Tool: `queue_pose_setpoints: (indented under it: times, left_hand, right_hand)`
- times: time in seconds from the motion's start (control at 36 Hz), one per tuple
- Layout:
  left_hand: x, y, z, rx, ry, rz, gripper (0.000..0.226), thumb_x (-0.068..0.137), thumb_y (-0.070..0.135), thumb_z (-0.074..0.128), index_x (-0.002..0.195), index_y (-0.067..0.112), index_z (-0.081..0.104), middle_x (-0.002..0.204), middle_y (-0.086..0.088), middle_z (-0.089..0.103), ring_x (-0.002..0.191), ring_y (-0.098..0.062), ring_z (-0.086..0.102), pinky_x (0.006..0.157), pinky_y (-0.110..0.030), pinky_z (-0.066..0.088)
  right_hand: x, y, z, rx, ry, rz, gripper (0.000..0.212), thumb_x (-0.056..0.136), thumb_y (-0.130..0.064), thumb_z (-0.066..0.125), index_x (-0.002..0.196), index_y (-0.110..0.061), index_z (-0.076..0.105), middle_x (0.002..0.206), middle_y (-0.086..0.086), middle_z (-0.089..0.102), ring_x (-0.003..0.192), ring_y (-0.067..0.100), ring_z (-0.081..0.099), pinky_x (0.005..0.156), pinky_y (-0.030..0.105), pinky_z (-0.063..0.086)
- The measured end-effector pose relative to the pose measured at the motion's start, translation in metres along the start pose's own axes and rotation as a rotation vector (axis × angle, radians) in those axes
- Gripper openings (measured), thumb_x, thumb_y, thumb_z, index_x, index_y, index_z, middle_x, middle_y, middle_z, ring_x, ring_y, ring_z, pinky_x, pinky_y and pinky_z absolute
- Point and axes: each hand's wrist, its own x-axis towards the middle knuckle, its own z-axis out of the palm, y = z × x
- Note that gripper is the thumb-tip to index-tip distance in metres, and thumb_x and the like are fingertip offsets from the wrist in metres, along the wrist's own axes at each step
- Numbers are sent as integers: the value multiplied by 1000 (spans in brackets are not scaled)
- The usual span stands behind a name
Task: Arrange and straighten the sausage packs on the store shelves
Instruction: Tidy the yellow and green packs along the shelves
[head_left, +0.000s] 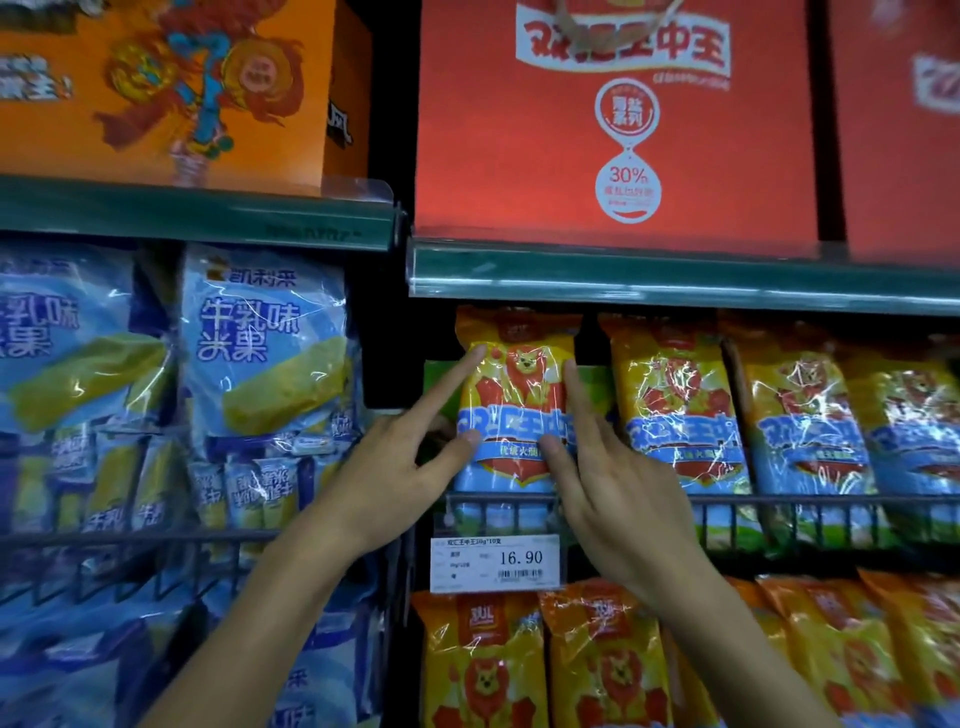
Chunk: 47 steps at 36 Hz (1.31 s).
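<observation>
Currently both hands are on one sausage pack (514, 400), the leftmost upright pack on the middle right shelf, standing behind the wire rail (779, 501). Left hand (395, 467): index finger straight, tip on the pack's upper left edge; thumb tip on its lower left edge; nothing curled round it, so just touching. Right hand (613, 493): index finger straight along the pack's right edge, thumb tip against the blue band on the front; also flat contact, no grasp. Pack sits roughly upright, top near the green shelf edge (675, 275) above. To its right, a row of matching packs (675, 410) stands just beside it, slightly tilted, a narrow dark gap between. Price tag (494, 564) reading 16.90 hangs on the rail right below the pack. More sausage packs (483, 670) on the shelf underneath. Blue snack bags (265, 348) fill the left bay. Red boxes (613, 119) and an orange box (166, 88) on the top shelf.
</observation>
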Motion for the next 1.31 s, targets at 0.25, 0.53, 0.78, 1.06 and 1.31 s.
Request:
queue_pose_setpoints:
  times: [0.25,0.53,0.78,1.06,1.31]
  left_hand:
    - [-2,-3,3,-142,34,-27,70,101,41,54,150,66,11,141,34,43,138,-1,44,118,-30,34]
    - [-1,-5,3,-188,39,-49,64,107,37,46,152,64,8,148,42,16,145,6,9,112,-24,5]
    - [-4,-6,4,-100,121,-57,61,107,30,48,148,65,20,133,11,42,99,22,42,91,-12,34]
    - [-11,-6,7,239,177,92,62,108,27,40,162,36,11,161,18,6,147,2,5,109,1,7]
    - [-14,-8,6,413,33,106,60,110,43,26,158,44,-9,163,26,-25,150,4,-23,127,-34,5]
  right_hand:
    - [13,-11,-10,130,-69,75,68,103,-55,20,157,-38,-17,95,-9,52,58,8,52,49,29,39]
    - [17,-14,-10,215,-107,122,67,104,-55,29,158,-43,-8,64,-16,39,52,7,47,51,28,31]
    - [22,-23,-9,174,-257,107,69,105,-55,21,154,-39,-25,95,-7,55,71,17,61,67,40,52]
    - [15,-21,-8,46,-178,72,69,104,-57,19,155,-38,-24,163,0,27,112,20,63,81,39,54]
    - [22,-18,0,77,-143,-120,66,104,-58,13,157,-36,-20,159,-27,-31,145,-11,-26,120,21,0]
